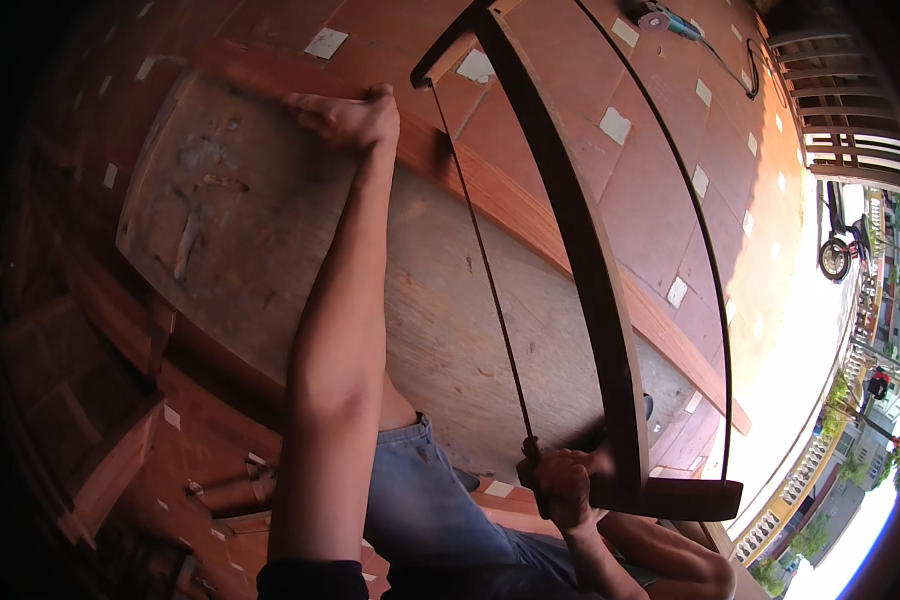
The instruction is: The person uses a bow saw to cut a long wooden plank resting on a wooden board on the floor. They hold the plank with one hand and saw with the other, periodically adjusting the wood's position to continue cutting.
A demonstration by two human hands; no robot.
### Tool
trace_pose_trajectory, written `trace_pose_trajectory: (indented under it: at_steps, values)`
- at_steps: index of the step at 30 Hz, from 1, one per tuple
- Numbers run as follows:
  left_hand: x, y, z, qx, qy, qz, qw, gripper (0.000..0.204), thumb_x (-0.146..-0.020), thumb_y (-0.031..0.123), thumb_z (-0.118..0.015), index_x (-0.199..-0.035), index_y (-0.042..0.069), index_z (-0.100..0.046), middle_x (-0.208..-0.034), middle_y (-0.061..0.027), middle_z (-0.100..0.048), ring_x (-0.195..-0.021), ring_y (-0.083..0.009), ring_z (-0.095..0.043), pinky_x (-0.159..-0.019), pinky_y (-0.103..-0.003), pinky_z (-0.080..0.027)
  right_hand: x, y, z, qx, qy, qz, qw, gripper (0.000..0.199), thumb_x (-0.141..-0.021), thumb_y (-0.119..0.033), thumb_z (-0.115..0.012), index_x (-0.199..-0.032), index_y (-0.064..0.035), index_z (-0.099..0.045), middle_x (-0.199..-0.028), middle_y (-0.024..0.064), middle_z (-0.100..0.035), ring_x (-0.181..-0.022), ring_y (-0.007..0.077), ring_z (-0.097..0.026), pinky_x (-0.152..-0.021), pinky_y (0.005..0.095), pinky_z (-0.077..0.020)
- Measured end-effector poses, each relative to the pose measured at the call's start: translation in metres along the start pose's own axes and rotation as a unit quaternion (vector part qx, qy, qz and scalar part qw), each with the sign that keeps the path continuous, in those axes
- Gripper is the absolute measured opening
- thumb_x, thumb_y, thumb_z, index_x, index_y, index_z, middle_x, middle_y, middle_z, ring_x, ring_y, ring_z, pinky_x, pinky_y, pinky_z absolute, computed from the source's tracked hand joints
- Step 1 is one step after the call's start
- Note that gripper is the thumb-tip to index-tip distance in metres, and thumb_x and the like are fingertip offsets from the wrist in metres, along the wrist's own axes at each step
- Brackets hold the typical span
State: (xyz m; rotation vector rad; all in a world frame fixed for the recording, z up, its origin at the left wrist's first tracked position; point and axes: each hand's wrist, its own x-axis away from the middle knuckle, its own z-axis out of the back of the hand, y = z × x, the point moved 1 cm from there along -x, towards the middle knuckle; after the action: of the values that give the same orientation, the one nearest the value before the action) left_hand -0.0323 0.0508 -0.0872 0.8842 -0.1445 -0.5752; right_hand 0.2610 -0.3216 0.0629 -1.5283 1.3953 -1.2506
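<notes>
A wooden frame saw stretches across the middle, with a dark centre beam, a thin blade on its left and a taut cord on its right. At its lower end my right hand is closed round the handle beside the blade. The blade crosses a long reddish wooden plank, which lies slantwise along the far edge of a worn plywood board. My left hand rests on the plank to the left of the blade, palm down, fingers stretched out. Whether the blade has cut into the wood, I cannot tell.
On the tiled floor at the far right lies an angle grinder with its cable. Slatted wooden furniture stands at the upper right, other wooden furniture at the left. A motorcycle is outside.
</notes>
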Motion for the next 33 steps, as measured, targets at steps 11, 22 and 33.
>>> trace_pose_trajectory:
  at_steps: [11,22,33]
  values:
    - [-0.006,0.017,0.006,0.061,-0.028,0.021,0.998,0.128,-0.074,0.022,-0.085,-0.160,-0.014,0.003,-0.150,-0.0357,-0.034,-0.137,-0.0474,-0.046,-0.115,-0.048,-0.047,-0.178,0.017,-0.081,0.062,0.060,-0.008,0.996,0.028,-0.105,-0.015,-0.067,-0.081,-0.0023,-0.060,-0.068,0.0072,-0.064,-0.059,0.0141,-0.060,-0.056,0.0334,-0.0502]
    - [-0.003,0.005,0.014,-0.005,-0.009,0.009,1.000,0.131,-0.073,0.026,-0.089,-0.161,-0.014,0.000,-0.149,-0.0356,-0.037,-0.137,-0.0463,-0.048,-0.117,-0.047,-0.047,-0.037,-0.014,-0.029,0.042,0.026,-0.023,0.999,0.026,-0.108,-0.015,-0.059,-0.086,-0.0058,-0.048,-0.071,0.0109,-0.061,-0.064,0.0178,-0.057,-0.064,0.0330,-0.0500]
    - [-0.003,0.011,0.009,0.019,-0.037,0.014,0.999,0.125,-0.075,0.021,-0.082,-0.159,-0.016,0.003,-0.150,-0.0381,-0.031,-0.139,-0.0475,-0.044,-0.117,-0.048,-0.046,-0.110,0.010,-0.053,0.063,0.081,-0.042,0.994,0.027,-0.106,-0.012,-0.065,-0.082,-0.0022,-0.056,-0.068,0.0085,-0.061,-0.063,0.0160,-0.061,-0.061,0.0330,-0.0513]
